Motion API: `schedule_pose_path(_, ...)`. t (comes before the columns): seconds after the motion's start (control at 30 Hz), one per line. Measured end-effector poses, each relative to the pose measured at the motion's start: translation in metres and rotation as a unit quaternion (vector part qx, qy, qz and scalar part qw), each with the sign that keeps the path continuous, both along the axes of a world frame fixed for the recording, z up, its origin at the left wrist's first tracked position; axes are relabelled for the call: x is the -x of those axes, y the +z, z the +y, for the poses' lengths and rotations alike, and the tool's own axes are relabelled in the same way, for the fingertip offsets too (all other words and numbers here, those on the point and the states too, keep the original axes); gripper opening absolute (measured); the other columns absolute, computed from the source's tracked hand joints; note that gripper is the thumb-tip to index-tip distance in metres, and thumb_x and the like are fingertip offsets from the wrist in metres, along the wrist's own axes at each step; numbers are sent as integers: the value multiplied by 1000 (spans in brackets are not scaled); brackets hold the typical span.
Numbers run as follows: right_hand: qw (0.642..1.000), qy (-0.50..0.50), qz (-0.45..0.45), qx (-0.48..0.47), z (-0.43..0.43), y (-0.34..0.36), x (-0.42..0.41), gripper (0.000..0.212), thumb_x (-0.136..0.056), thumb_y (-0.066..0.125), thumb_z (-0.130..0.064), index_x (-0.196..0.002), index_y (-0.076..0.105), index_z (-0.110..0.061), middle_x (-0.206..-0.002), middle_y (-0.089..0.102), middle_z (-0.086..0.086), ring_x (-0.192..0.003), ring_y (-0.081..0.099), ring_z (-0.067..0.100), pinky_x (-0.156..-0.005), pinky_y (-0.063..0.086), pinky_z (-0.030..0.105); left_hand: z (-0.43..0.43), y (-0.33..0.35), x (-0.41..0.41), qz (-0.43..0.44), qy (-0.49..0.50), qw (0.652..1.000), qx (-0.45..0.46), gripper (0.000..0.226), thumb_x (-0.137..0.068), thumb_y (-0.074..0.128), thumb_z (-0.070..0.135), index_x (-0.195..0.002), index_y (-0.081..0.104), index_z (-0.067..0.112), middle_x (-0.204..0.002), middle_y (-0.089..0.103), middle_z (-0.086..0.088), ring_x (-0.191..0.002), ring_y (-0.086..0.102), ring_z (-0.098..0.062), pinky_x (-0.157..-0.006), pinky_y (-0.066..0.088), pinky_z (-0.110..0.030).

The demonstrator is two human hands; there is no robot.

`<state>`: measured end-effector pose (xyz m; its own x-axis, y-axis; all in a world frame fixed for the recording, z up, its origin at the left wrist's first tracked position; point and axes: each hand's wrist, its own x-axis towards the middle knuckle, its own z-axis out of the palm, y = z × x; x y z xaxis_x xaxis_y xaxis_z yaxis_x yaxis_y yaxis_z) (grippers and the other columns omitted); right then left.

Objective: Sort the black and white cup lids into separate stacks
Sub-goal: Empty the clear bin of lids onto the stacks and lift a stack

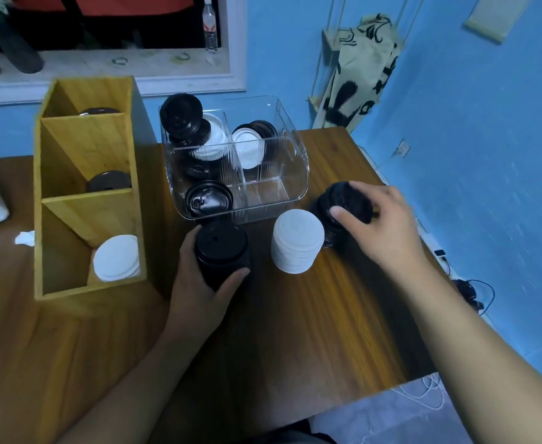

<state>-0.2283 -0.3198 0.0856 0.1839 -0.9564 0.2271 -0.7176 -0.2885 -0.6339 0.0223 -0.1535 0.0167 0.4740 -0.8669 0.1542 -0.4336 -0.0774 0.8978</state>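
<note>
1. There are two hands, and they are well apart. The left hand [199, 280] is wrapped around the left black stack [221, 251] of lids, with fingers on one side and the thumb on the other. The right hand [383, 219] is curled over the top of the right black stack [340, 203], which looks blurry and tilted.
2. One brown counter [295, 341] holds everything.
3. One wooden box [84, 149] stands on the left side of the counter. It has three slots. The far slot shows one far dark lid [98, 111]. The middle slot shows one middle dark lid [109, 181]. The near slot has a pile of white lids [116, 257].
4. One clear bin [295, 174] sits behind the hands, next to the wooden box. Black and white lids are mixed up in its back parts, and some are leaning. I cannot count them.
5. Three stacks of lids are in front of the clear bin: two black and one white. The white stack [296, 241] stands upright between the two hands, close against the right black stack and apart from the left one.
6. One black lid [208, 200] lies alone in the front left part of the clear bin, just behind the left hand.
</note>
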Motion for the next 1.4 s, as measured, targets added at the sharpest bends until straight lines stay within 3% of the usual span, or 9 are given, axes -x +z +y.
schedule_pose_path(0.2,994,30,107,0,-15,-21,-9,66,-86,65,-65,-143,57,-34,-121,42,-8,-112,50,15,-91,48,31,0,-1,0,-3,7,1000,-7,97,-73,78,49,-152,21,42,-135,26,50,-128,25,31,-102,25,5)
schedule_pose_path(0.37,976,18,210,47,-6,-32,-11,68,-91,42,-72,-145,54,-33,-137,44,1,-120,50,23,-72,51,33,0,-2,0,-2,15,1000,-21,103,-74,81,46,-156,20,35,-145,35,27,-135,30,17,-104,23,4)
schedule_pose_path(0.53,952,26,302,48,-14,-21,-7,76,-90,26,-82,-145,54,-38,-138,49,2,-124,46,27,-96,49,50,2,-3,1,-7,19,999,-28,105,-75,83,46,-157,19,37,-147,34,25,-137,29,12,-104,22,2)
schedule_pose_path(0.63,980,15,190,54,-17,4,-14,69,-93,28,-78,-135,62,-36,-136,49,-2,-130,41,26,-106,42,53,3,-3,1,-8,28,999,-32,105,-76,86,39,-156,19,37,-146,33,27,-134,27,17,-101,21,7)
schedule_pose_path(0.73,985,109,94,93,-15,33,-49,48,-100,43,-57,-130,65,-27,-131,54,-3,-126,45,21,-102,40,37,3,-4,1,-11,31,999,-28,106,-75,87,40,-156,18,39,-145,34,27,-132,27,25,-103,20,6)
schedule_pose_path(0.97,894,379,226,78,-29,33,-190,26,-98,60,-25,-123,67,-20,-117,66,4,-110,59,24,-91,46,36,5,-1,1,-16,39,999,-34,104,-76,85,49,-157,22,32,-155,39,17,-143,34,3,-114,30,-14)
schedule_pose_path(1.1,821,457,334,74,-47,19,-236,43,-89,64,-7,-129,63,-21,-124,63,6,-116,59,28,-93,52,43,5,-2,1,-9,39,999,-33,101,-76,83,52,-156,22,36,-148,37,29,-137,31,17,-107,27,-1)
schedule_pose_path(1.23,728,481,487,43,-64,12,-263,26,-81,70,-17,-105,65,-24,-105,67,0,-88,66,23,-77,59,41,6,-3,0,-4,39,999,-36,104,-76,82,56,-156,18,40,-141,31,40,-132,26,27,-104,24,4)
schedule_pose_path(1.4,713,489,498,61,-68,17,-265,23,-84,69,-19,-106,67,-24,-96,66,0,-81,64,22,-72,57,39,6,-2,0,1,30,999,-27,101,-74,75,66,-151,12,50,-139,28,48,-132,28,27,-106,25,2)
